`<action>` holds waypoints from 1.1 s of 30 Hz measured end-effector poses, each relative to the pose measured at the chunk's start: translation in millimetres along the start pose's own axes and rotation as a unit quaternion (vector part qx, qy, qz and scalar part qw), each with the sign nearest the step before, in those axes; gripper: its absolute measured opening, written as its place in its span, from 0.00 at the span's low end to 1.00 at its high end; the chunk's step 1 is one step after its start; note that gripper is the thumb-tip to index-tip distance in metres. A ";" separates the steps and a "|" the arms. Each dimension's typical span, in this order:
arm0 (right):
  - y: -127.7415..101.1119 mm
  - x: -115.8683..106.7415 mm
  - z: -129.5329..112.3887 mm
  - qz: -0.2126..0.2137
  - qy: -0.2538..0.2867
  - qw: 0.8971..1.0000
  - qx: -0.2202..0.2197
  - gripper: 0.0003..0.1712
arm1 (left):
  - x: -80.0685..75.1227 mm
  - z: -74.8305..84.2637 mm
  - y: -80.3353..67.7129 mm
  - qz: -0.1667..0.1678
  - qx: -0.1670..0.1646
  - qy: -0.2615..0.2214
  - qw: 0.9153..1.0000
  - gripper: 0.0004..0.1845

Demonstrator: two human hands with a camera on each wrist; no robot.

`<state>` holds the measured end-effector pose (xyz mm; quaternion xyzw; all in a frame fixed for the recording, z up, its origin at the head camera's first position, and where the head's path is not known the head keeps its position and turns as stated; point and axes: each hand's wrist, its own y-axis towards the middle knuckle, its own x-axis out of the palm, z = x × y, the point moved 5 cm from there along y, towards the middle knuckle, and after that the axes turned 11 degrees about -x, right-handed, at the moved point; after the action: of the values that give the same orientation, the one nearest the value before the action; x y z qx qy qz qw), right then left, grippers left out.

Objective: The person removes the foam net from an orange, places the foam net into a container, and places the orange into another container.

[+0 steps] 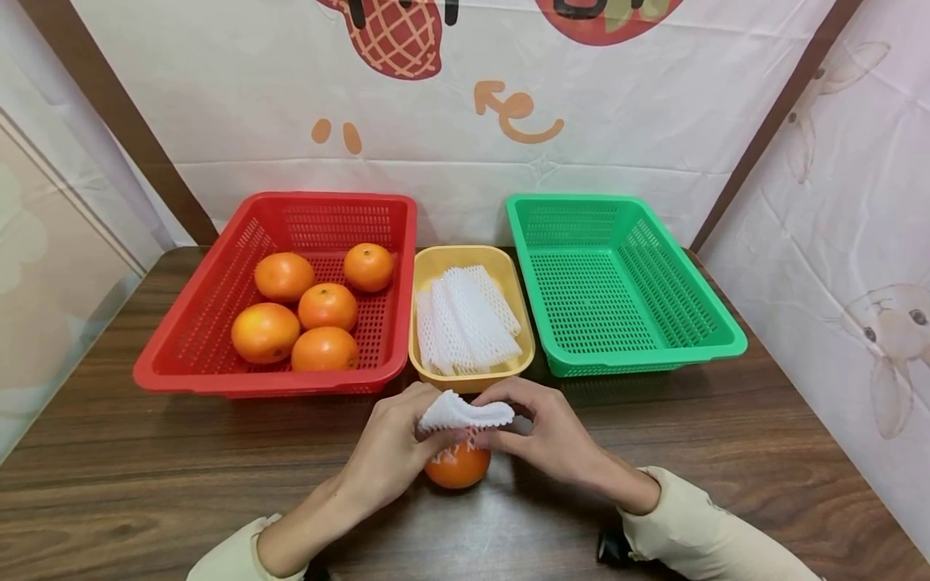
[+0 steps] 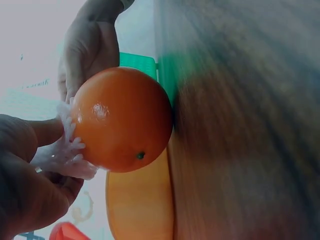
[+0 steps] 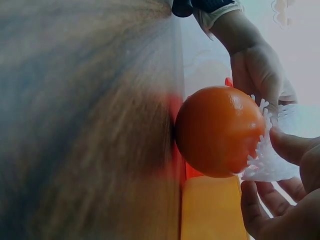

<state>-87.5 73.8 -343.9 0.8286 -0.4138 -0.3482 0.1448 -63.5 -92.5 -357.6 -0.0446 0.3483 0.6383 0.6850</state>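
An orange rests on the wooden table in front of the yellow bin, its lower part bare. Over its top sits a white foam net sleeve, its fringed edge spread on the peel. My left hand pinches the sleeve from the left, thumb near the edge. From the right, my right hand pinches the opposite side. In the left wrist view the orange shows its green stem spot low on its side. The right wrist view shows the sleeve covering only one end of the orange.
Several oranges lie in a red basket at the left. A yellow bin behind my hands holds several flat foam sleeves. At the right stands a green basket. A printed cloth hangs behind.
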 end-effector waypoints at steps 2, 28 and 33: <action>-0.7 0.8 1.0 0.001 -0.001 1.000 -0.003 0.18 | 0.1 0.6 -0.1 0.005 0.010 -0.004 1.000 0.17; -12.2 1.1 32.3 0.014 0.026 0.999 0.037 0.12 | 3.6 -2.6 1.0 -0.041 -0.045 0.014 0.998 0.23; -12.6 1.4 32.7 0.020 0.040 0.999 0.025 0.12 | 1.9 -3.0 1.6 -0.018 -0.039 0.008 0.999 0.20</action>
<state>-102.3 82.0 -374.6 0.8369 -0.4327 -0.3013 0.1472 -66.3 -92.1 -360.3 -0.0825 0.3277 0.6383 0.6916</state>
